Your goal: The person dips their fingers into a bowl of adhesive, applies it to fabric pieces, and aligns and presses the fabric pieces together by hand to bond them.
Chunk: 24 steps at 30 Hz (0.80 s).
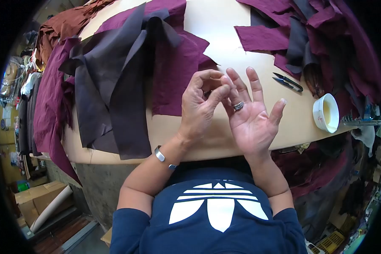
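Currently left fingers [219,95] pinched, right fingers [254,79] spread; purple cloth [175,80], long axis running forward

The head camera looks forward and down, near the table [165,133], the view's rim seemingly warped.

"Where's the purple cloth [173,82]?"
"On the worktop [167,135], mostly flat, with pointy corners sticking out."
"And the dark cloth [99,97]?"
"Right beside it. It's nearly black, with big folds. Some of it lies over the purple, and its wide end is near the worktop's edge."
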Motion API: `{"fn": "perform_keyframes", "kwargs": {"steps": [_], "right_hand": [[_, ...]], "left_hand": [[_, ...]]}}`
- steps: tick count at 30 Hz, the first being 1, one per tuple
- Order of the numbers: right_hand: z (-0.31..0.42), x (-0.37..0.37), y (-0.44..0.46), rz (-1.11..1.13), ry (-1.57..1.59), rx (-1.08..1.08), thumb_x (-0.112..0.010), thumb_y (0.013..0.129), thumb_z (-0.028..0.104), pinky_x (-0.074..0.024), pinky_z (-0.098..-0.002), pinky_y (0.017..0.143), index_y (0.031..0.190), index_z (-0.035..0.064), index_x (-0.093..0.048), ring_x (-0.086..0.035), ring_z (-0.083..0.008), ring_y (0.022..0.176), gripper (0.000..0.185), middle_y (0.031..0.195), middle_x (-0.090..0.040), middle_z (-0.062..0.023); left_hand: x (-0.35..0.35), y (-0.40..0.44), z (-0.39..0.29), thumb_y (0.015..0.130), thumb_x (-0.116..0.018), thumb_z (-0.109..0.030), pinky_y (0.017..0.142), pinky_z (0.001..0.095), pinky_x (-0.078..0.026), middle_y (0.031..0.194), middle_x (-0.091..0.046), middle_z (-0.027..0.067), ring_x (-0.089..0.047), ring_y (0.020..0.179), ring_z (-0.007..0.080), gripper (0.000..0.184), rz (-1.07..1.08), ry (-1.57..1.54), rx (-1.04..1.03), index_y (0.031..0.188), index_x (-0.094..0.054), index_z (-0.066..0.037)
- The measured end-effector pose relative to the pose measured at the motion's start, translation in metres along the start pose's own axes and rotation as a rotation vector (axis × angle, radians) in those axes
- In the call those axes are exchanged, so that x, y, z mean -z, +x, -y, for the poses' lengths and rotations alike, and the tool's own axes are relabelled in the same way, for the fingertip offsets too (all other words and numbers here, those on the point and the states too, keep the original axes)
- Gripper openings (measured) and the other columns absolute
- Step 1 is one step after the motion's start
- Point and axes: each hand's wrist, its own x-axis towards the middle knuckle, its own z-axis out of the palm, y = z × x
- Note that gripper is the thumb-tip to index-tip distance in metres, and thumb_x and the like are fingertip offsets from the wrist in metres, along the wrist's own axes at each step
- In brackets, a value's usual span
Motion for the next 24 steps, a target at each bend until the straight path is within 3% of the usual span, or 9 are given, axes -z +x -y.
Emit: {"fn": "perform_keyframes", "kwargs": {"steps": [1,5,8,11,14,17,20,24], "right_hand": [[-0.001,-0.002,-0.001,0.019,-0.02,-0.007,-0.042,0.082,0.065,-0.0202,-0.0402,0.108,0.141,0.0089,-0.016,-0.029,-0.0299,0.131,0.085,0.142,-0.022,-0.022],[-0.011,-0.006,-0.003,0.087,-0.165,0.015,-0.044,0.082,0.064,-0.018,-0.04,0.109,0.141,0.0076,-0.013,-0.027,-0.0302,0.132,0.088,0.142,-0.021,-0.022],[-0.019,-0.007,-0.005,0.197,-0.34,0.047,-0.048,0.084,0.057,-0.0146,-0.0389,0.11,0.141,0.006,-0.012,-0.025,-0.0306,0.133,0.085,0.143,-0.021,-0.0192],[-0.022,-0.005,-0.007,0.248,-0.583,0.09,-0.053,0.082,0.055,-0.0179,-0.0404,0.109,0.141,0.0052,-0.014,-0.024,-0.0311,0.133,0.087,0.144,-0.02,-0.0195],[-0.025,0.009,-0.001,0.455,-0.98,0.309,-0.056,0.08,0.055,-0.0224,-0.0436,0.107,0.141,0.0067,-0.019,-0.023,-0.0338,0.133,0.086,0.143,-0.019,-0.0207],[-0.022,0.004,0.004,0.44,-1.201,0.48,-0.056,0.079,0.057,-0.0251,-0.0457,0.105,0.14,0.0089,-0.024,-0.022,-0.0366,0.133,0.084,0.143,-0.021,-0.0216],[-0.019,0.008,0.009,0.409,-1.109,0.413,-0.057,0.078,0.057,-0.0248,-0.0471,0.105,0.141,0.0119,-0.024,-0.021,-0.0384,0.133,0.084,0.143,-0.02,-0.0222],[-0.017,0.008,0.009,0.363,-0.804,0.266,-0.056,0.08,0.056,-0.02,-0.0432,0.108,0.14,0.0046,-0.02,-0.024,-0.0316,0.133,0.087,0.143,-0.02,-0.0191]], "left_hand": [[-0.005,0.001,-0.001,0.087,-0.058,-0.006,0.061,0.0211,-0.047,0.081,-0.059,0.0042,-0.054,0.066,0.0075,0.019,-0.083,-0.066,-0.009,0.103,-0.05,-0.002],[0.001,0.002,0.005,0.092,-0.052,-0.011,0.054,0.0194,-0.043,0.076,-0.055,0.0019,-0.051,0.062,0.0054,0.012,-0.085,-0.126,-0.101,0.101,-0.048,-0.004],[0.004,0.002,0.003,0.095,-0.046,-0.017,0.052,0.0163,-0.041,0.075,-0.053,-0.0011,-0.049,0.063,0.0025,0.01,-0.127,-0.188,-0.06,0.095,-0.049,-0.007],[0.009,0.005,0.004,0.095,-0.047,-0.017,0.049,0.0161,-0.039,0.074,-0.052,-0.0022,-0.048,0.061,0.0015,0.01,-0.132,-0.289,0.028,0.091,-0.049,-0.008],[0.024,0.006,0.016,0.097,-0.043,-0.022,0.05,0.016,-0.038,0.072,-0.05,-0.0024,-0.048,0.062,0.0021,0.016,-0.04,-0.3,0.023,0.089,-0.046,-0.008],[0.003,0.006,0.002,0.094,-0.047,-0.015,0.058,0.0179,-0.044,0.074,-0.049,-0.0034,-0.051,0.069,0.0037,0.009,-0.161,-0.298,0.074,0.088,-0.048,-0.008],[0.007,0.008,-0.003,0.091,-0.051,-0.009,0.07,0.024,-0.049,0.082,-0.057,0.002,-0.057,0.076,0.0086,0.004,-0.113,-0.434,0.095,0.088,-0.05,-0.008],[0.023,0.012,0.008,0.091,-0.052,-0.012,0.076,0.0287,-0.05,0.087,-0.064,0.0106,-0.062,0.083,0.0154,0.004,0.036,-0.625,0.16,0.089,-0.052,-0.008]]}}
